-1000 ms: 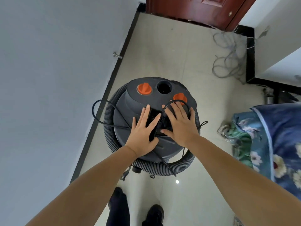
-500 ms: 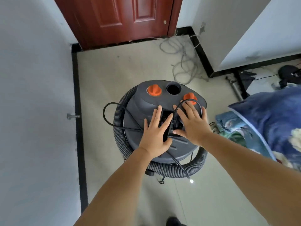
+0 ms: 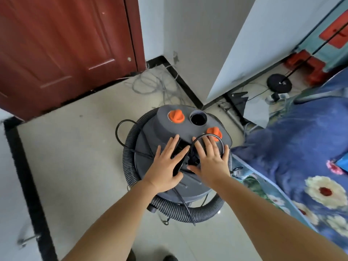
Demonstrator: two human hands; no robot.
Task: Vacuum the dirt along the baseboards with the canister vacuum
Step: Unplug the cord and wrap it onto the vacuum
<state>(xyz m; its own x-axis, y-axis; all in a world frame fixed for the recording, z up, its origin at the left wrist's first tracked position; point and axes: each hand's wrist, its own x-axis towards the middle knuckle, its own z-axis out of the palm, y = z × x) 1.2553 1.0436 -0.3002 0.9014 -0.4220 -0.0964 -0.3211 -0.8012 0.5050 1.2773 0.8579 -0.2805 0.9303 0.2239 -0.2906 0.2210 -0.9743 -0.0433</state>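
The grey canister vacuum (image 3: 162, 129) stands on the tiled floor in front of me, with two orange knobs and an open round port on top. Its ribbed grey hose (image 3: 130, 147) is coiled around the body, and a black power cord (image 3: 120, 127) loops over the lid. My left hand (image 3: 165, 166) lies flat on the lid with fingers spread. My right hand (image 3: 212, 161) rests beside it, fingers straight, under a loop of the cord. Between the hands is the black handle recess. Black baseboard (image 3: 24, 178) runs along the left wall.
A dark red door (image 3: 62, 44) closes the far end. Loose grey cables (image 3: 150, 83) lie in the corner by a white wall. A blue flowered quilt (image 3: 301, 151) fills the right side. A black round stand base (image 3: 279, 84) sits beyond it. A metal door stop (image 3: 28, 240) sticks out low left.
My view has swung to the right, so the door and right-hand room now show more. Both hands stay flat on the vacuum lid in the same places.
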